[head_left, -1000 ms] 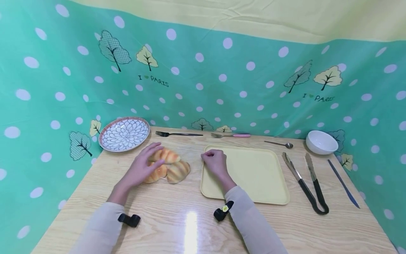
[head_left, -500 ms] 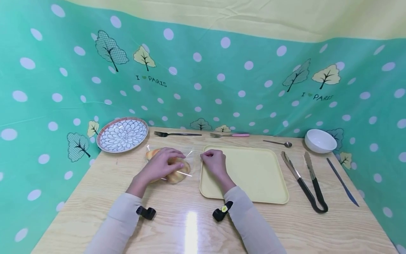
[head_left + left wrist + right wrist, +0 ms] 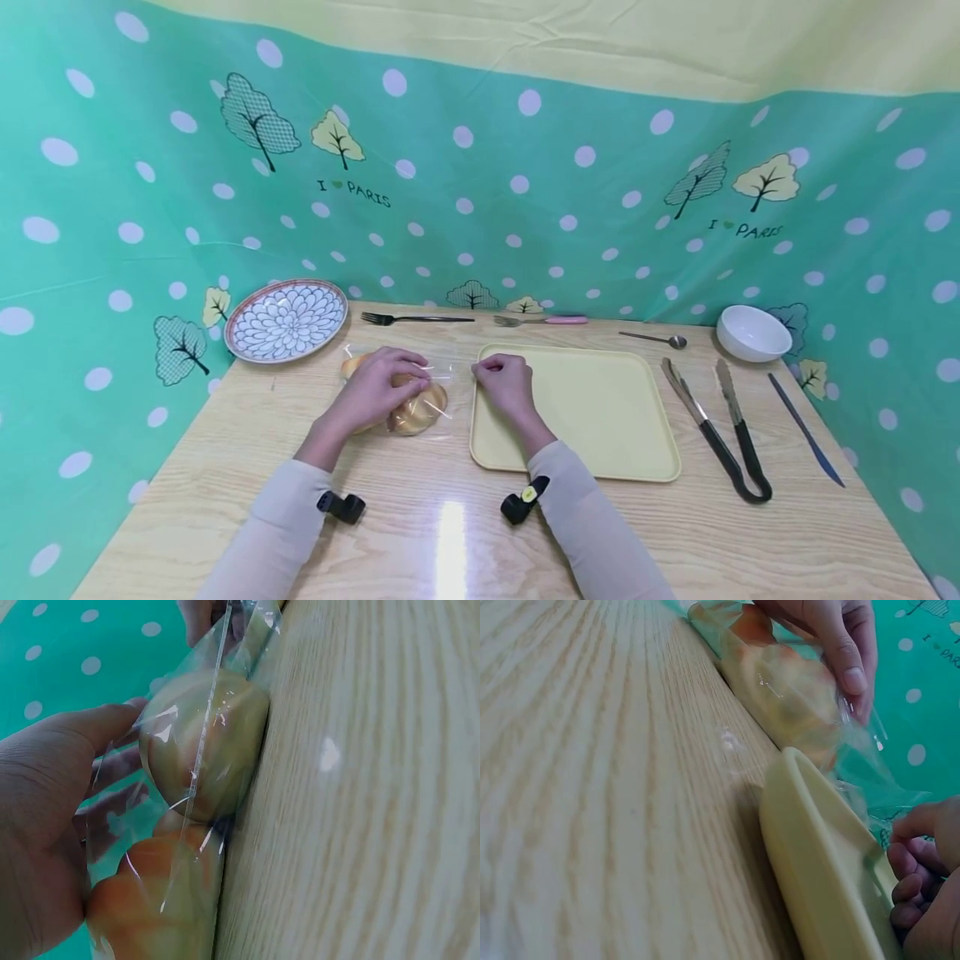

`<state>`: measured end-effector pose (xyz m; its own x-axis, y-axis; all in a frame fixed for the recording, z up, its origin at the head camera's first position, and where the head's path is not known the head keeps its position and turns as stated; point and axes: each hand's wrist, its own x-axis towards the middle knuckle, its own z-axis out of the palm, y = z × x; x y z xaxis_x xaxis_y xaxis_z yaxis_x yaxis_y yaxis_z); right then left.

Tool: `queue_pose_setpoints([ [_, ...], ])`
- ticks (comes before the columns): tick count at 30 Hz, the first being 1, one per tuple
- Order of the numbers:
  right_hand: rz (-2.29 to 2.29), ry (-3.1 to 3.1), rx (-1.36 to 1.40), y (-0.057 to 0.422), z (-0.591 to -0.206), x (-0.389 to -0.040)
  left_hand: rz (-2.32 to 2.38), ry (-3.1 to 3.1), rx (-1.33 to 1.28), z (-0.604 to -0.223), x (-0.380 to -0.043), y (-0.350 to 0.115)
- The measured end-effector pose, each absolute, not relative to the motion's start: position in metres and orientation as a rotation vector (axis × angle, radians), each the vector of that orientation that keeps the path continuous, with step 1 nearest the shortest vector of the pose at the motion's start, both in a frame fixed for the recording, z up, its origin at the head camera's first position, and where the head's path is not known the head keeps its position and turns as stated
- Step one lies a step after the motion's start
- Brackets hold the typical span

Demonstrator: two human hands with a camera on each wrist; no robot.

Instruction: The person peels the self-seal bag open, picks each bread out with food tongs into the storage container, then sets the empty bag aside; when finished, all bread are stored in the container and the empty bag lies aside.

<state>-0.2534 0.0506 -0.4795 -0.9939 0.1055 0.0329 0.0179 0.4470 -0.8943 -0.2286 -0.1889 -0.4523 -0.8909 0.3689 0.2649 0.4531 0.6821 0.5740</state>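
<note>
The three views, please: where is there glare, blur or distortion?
Head view: a bright glare streak on the table, and wide-angle bending at the edges. Left wrist view: highlights on the clear bag around the bread, table grain soft. Right wrist view: the near table blurred, the tray rim soft.

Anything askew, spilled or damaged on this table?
Nothing stands out. The bagged bread lies on the table under the left hand, its clear wrap intact as far as visible. The right hand rests at the yellow tray edge. Plate, forks, tongs and bowl lie orderly.
</note>
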Motion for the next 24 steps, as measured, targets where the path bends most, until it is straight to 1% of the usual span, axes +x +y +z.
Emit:
queue_pose_setpoints([
  [5, 1.669, -2.582, -0.124, 0.063, -0.475, -0.252, -1.071, -2.739, -0.636, -0.45, -0.228, -0.186],
  [9, 1.679, -2.566, -0.085, 0.093, -0.462, -0.246, -1.122, -2.723, -0.609, -0.451, -0.229, -0.187],
  [16, 1.546, -2.563, 0.005, 0.189, -0.438, -0.223, -1.169, -2.687, -0.607, -0.453, -0.229, -0.19],
  [24, 1.217, -2.579, -0.114, 0.295, -0.431, -0.17, -1.196, -2.644, -0.619, -0.453, -0.228, -0.186],
])
